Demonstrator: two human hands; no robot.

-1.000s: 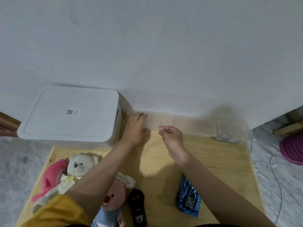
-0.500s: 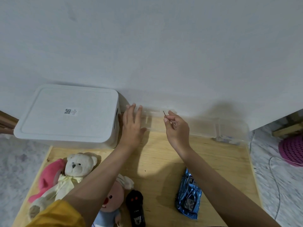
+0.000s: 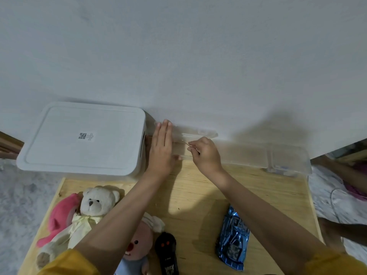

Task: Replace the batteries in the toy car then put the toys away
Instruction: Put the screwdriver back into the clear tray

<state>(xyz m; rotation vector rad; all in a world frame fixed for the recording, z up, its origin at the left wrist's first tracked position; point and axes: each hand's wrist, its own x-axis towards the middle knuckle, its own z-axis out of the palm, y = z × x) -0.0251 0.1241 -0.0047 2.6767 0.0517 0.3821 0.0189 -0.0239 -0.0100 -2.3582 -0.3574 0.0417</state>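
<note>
Remote control (image 3: 166,253) cut off at 6 o'clock edge. Clear box (image 3: 200,144) contents unreadable. Thin tool in right hand (image 3: 205,153) too small to identify.

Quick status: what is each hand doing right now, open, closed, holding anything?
Left hand: open, fingers flat on the clear plastic box.
Right hand: closed, pinching a thin screwdriver at the same box.

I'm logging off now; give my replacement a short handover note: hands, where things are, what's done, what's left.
Left hand: flat, open, steadying the clear box by the wall.
Right hand: fingers pinch a thin tool over that box.
Blue toy car and black remote lie on the wooden table, untouched.
Plush toys front left; white bin closed.
Done: tool fetched, apparently.
Left: battery swap, storing toys.
</note>
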